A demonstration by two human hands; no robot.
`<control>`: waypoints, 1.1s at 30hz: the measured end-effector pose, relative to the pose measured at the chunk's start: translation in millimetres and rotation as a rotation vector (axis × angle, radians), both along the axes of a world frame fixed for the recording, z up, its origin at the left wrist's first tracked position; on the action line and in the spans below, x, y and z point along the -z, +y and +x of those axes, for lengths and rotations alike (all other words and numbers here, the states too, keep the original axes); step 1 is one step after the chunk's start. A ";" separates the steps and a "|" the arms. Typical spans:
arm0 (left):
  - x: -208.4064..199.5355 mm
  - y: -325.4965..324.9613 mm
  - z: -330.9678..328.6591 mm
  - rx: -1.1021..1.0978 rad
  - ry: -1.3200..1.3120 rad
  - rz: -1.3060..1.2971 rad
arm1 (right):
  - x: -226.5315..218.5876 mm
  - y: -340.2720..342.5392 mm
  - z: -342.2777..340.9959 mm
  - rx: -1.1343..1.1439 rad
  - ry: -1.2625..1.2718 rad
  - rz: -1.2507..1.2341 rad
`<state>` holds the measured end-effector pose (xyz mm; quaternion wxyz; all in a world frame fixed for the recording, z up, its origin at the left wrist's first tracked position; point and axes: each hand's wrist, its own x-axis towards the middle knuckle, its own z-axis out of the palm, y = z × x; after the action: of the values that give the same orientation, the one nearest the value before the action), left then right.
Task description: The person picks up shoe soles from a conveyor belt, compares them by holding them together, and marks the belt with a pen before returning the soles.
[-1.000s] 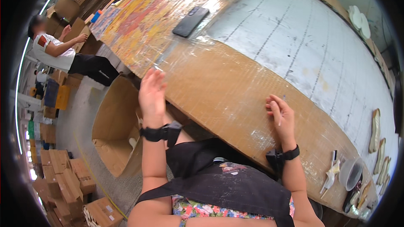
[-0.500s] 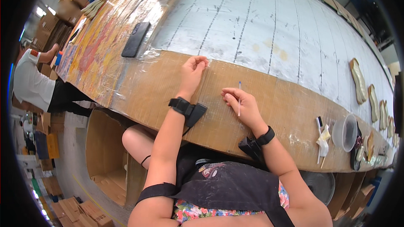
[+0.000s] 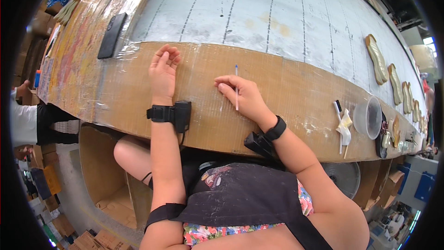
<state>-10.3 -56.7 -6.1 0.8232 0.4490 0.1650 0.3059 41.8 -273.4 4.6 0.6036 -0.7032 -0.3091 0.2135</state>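
Note:
Both my forearms rest over the brown cardboard sheet [image 3: 199, 106] along the near side of the table. My left hand [image 3: 164, 71] is turned partly palm up, its fingers loosely bent and apart, with nothing visible in it. A slim pale pen [image 3: 237, 97] with a blue end is held against the fingers of my right hand [image 3: 247, 93]. The pen's blue end points away from me, and the right thumb and forefinger reach toward the left without touching the left hand. Dark straps with small black devices are on both wrists.
A black phone [image 3: 112, 35] lies at left on the paint-stained covering. Beyond the cardboard is a white sheet [image 3: 208, 18] with dashed lines. At right are a clear plastic tub [image 3: 367, 118], brushes [image 3: 343, 127] and several gold sole-shaped pieces [image 3: 377, 60]. Another person stands far left.
The view has swung to the right, so the table things appear further left. My left hand has turned and its pinched fingers have loosened. The pen stays in my right hand.

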 end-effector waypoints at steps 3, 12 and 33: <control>-2.5 -6.1 2.0 -0.002 0.007 0.019 | -0.3 -3.2 1.6 0.003 0.002 -0.004; 2.0 -6.0 -0.5 0.023 -0.042 -0.003 | -12.8 3.5 32.6 -0.283 0.487 -0.014; 5.2 -20.1 8.4 0.009 -0.019 -0.028 | 10.1 -6.9 133.4 0.097 0.467 0.361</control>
<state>-1.9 -76.7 -11.3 0.8324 0.4352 0.1594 0.3038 175.2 -280.3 -5.4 0.7831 -0.5305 -0.1608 0.2821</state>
